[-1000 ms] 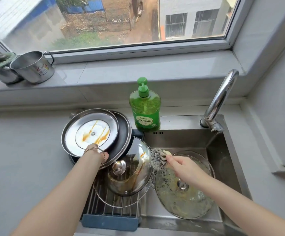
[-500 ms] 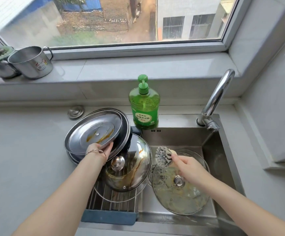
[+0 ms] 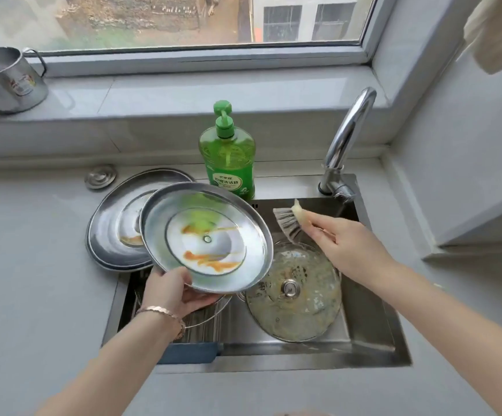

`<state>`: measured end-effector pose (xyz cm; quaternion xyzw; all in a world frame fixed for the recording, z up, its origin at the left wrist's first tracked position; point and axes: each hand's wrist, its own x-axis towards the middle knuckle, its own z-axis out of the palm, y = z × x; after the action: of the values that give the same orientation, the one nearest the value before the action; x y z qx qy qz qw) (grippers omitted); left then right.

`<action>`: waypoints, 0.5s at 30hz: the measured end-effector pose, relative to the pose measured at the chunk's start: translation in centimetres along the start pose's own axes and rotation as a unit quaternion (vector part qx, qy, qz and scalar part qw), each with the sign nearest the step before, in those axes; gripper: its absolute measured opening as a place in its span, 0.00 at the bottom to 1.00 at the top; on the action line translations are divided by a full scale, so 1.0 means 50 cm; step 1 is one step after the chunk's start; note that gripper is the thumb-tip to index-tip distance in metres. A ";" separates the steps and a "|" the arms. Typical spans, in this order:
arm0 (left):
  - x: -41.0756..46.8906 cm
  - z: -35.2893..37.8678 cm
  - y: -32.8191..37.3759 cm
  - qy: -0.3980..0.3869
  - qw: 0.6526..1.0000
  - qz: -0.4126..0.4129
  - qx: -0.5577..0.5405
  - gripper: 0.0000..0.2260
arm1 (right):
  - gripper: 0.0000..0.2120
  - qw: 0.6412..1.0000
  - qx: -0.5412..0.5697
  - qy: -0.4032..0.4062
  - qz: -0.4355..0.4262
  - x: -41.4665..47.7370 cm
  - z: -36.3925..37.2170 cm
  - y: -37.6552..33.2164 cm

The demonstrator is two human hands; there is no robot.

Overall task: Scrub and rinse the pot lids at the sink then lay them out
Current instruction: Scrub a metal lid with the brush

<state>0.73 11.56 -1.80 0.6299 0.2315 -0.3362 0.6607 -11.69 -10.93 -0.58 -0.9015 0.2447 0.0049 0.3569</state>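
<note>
The left hand (image 3: 174, 291) is gripping the stained steel lid (image 3: 206, 235) by its near rim, underside up, over the left of the sink (image 3: 375, 331). The right hand (image 3: 345, 241) is pinching the brush (image 3: 287, 220) above the glass lid (image 3: 294, 295) lying in the basin. Scrubbing is likely going best with the rim braced firmly and the bristles crossing the orange streaks.

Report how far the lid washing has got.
Done: nothing looks finished or laid out. In hand: the left hand holds a stained steel lid; the right hand holds the brush. Left: that lid, the stained second lid behind it, the smeared glass lid in the sink.
</note>
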 end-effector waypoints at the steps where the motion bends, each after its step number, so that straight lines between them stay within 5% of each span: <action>1: -0.007 0.011 -0.003 -0.019 0.999 -0.008 0.033 0.21 | 0.18 0.998 -0.059 -0.028 -0.006 0.004 0.007 0.007; 4: -0.017 0.050 -0.005 -0.073 0.990 -0.019 0.121 0.22 | 0.17 0.978 -0.174 -0.116 0.000 0.011 0.037 0.013; 7: -0.029 0.092 -0.004 -0.121 0.974 -0.004 0.190 0.23 | 0.16 0.979 -0.102 -0.168 -0.043 -0.008 0.069 -0.004; 9: -0.034 0.107 -0.003 -0.153 0.963 0.011 0.221 0.24 | 0.14 0.991 -0.003 -0.126 -0.037 -0.007 0.067 0.001; 12: -0.038 0.107 0.011 -0.175 0.959 0.042 0.218 0.26 | 0.13 0.998 -0.018 -0.005 0.066 0.021 0.024 0.059; 15: -0.046 0.114 0.031 -0.177 0.954 0.097 0.221 0.26 | 0.13 0.996 -0.020 -0.020 0.085 -0.019 0.023 0.074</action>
<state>-0.34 6.24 1.48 0.7097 -0.0313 -0.4197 0.5649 -13.96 -12.07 -3.64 -0.8840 0.3133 0.0582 0.3420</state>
